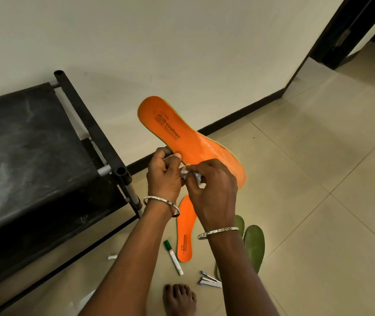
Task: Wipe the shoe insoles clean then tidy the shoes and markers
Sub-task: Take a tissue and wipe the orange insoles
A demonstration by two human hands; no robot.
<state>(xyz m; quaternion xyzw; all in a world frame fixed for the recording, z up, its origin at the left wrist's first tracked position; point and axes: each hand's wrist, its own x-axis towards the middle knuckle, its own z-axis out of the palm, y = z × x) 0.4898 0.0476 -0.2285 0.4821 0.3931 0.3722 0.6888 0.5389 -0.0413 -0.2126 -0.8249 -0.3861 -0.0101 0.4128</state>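
An orange insole (188, 137) printed "AIR cushion" is held up in the air. My left hand (164, 173) pinches its near edge between thumb and fingers. My right hand (211, 190) grips a crumpled white wipe (192, 175) against the same edge, right beside the left hand. A second orange insole (185, 233) lies on the floor below my hands. A green-capped white marker (173, 256) lies left of it, and more markers (209, 280) lie near my right forearm. Green shoes (253, 244) sit on the floor at the right, partly hidden by my right arm.
A black shoe rack (34, 160) with metal rods stands at the left against the cream wall. A small white cap (113, 257) lies near the rack's foot. My bare foot (179, 298) is at the bottom. Beige floor tiles stretch to the right toward a dark door frame (341, 35).
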